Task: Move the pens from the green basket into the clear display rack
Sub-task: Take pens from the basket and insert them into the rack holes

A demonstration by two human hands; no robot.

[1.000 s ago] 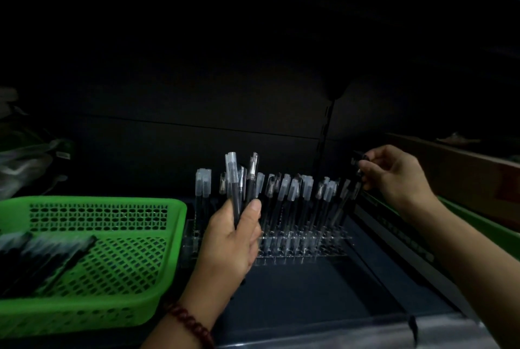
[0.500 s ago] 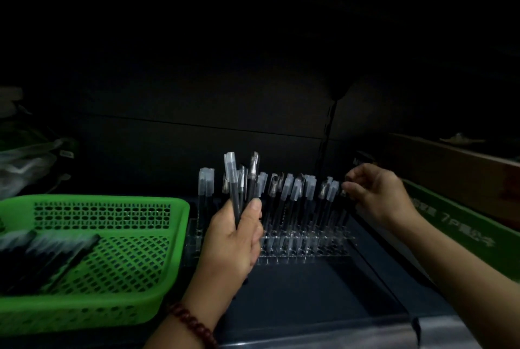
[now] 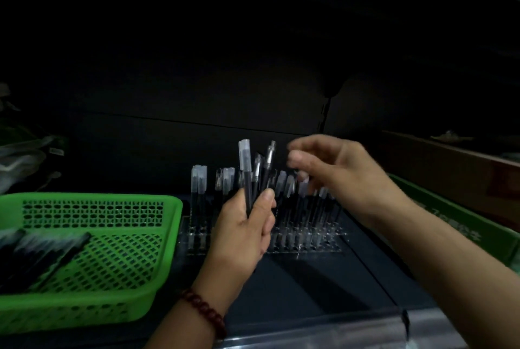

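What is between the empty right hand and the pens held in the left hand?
Nothing visible. The right hand hovers beside the held pens that the left hand grips, only air between. Pens in the clear rack stand lower, behind.

Nothing legible: pale lettering on the green box [image 3: 461,232] at right is blurred beyond reading, and a small tag [image 3: 56,151] on the plastic bag [image 3: 22,158] at far left is likewise too dim.
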